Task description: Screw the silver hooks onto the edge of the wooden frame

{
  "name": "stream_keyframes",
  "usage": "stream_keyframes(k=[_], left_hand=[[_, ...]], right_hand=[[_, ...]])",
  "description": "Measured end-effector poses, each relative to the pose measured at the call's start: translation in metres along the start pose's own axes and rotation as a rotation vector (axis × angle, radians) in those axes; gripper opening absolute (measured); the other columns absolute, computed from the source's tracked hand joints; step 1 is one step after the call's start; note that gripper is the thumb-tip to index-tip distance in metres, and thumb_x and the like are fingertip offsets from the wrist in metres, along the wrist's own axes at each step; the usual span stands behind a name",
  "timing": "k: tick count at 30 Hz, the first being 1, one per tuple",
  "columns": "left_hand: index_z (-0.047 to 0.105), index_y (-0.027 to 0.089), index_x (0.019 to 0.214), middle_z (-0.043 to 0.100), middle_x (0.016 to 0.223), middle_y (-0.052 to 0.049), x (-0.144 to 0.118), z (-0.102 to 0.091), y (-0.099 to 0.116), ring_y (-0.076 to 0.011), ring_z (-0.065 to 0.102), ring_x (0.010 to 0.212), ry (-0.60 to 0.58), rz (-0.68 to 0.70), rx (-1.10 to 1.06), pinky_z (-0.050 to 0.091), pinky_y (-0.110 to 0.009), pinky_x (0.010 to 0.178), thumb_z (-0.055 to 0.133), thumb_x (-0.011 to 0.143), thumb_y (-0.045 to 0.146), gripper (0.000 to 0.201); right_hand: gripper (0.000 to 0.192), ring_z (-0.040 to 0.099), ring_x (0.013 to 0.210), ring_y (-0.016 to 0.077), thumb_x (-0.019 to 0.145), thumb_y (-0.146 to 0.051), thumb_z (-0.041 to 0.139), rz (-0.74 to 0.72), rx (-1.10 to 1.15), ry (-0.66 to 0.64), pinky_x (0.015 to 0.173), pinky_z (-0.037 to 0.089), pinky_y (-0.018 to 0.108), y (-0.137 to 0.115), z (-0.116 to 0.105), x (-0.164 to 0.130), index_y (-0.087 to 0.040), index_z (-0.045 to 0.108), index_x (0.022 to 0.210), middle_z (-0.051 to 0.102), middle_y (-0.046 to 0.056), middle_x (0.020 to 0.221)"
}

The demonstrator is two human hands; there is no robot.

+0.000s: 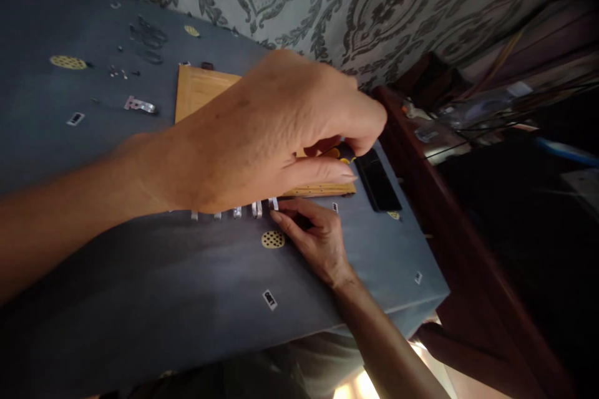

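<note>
My left hand (281, 118) reaches across from the left above a light wooden board (206, 86), its fingers curled round a black-and-yellow handle (345, 151) that looks like a screwdriver's. The tool's tip is hidden behind the hand. At the board's near edge, my right hand (318, 237) pinches a small shiny metal clip (274, 204) between thumb and forefinger. Several like metal clips (257, 209) stand in a row to its left, partly covered by my left wrist. Small dark holes dot the board's near right strip.
A loose metal clip (141, 105) and small screws (118, 72) lie on the blue patterned cloth (196, 299) at left. A dark looped object (148, 40) lies behind them, blurred. A black phone (379, 181) rests right of the board, near a dark red wooden edge (449, 199).
</note>
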State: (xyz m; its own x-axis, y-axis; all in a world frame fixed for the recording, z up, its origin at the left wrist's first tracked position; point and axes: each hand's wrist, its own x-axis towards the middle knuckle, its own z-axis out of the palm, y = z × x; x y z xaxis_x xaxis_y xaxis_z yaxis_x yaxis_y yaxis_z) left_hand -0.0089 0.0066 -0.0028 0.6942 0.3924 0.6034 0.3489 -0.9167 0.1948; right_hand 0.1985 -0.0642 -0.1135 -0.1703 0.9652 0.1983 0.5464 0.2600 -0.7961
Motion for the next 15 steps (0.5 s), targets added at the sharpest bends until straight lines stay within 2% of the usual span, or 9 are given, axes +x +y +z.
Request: stream_keyframes(k=[6,9,13,15], left_hand=[[0.072,0.017,0.096,0.07,0.086,0.003,0.001,-0.002,0.0,-0.0117,0.068,0.075,0.063,0.01,0.002,0.051,-0.027,0.072,0.057,0.099,0.028,0.019],[0.067,0.015,0.096,0.071,0.086,0.004,0.004,-0.002,0.001,-0.0108,0.068,0.074,0.086,-0.047,-0.064,0.05,-0.026,0.07,0.064,0.094,0.024,0.009],[0.066,0.014,0.089,0.071,0.082,0.003,0.005,0.002,0.002,-0.0094,0.067,0.075,0.108,-0.065,-0.155,0.048,-0.022,0.065,0.072,0.089,0.019,0.008],[0.067,0.014,0.089,0.072,0.082,0.003,0.005,0.004,0.001,-0.0087,0.068,0.077,0.129,-0.089,-0.186,0.051,-0.022,0.066,0.071,0.09,0.015,0.004]], right_hand=[[0.015,0.068,0.066,0.016,0.091,-0.033,0.069,-0.039,-0.03,0.106,0.061,0.055,0.028,-0.007,-0.01,0.002,-0.023,0.08,0.091,0.079,0.002,0.079],[0.024,0.068,0.071,0.0158,0.092,-0.035,0.071,-0.075,-0.007,0.172,0.063,0.058,0.028,-0.019,-0.023,0.008,-0.024,0.077,0.112,0.078,0.003,0.092],[0.053,0.071,0.084,0.0171,0.095,-0.042,0.069,-0.159,0.105,0.056,0.064,0.06,0.028,-0.038,-0.037,0.025,-0.032,0.057,0.146,0.072,0.005,0.126],[0.059,0.072,0.082,0.0176,0.095,-0.045,0.069,-0.179,0.144,-0.029,0.065,0.061,0.027,-0.043,-0.039,0.035,-0.034,0.051,0.15,0.072,0.003,0.121]])
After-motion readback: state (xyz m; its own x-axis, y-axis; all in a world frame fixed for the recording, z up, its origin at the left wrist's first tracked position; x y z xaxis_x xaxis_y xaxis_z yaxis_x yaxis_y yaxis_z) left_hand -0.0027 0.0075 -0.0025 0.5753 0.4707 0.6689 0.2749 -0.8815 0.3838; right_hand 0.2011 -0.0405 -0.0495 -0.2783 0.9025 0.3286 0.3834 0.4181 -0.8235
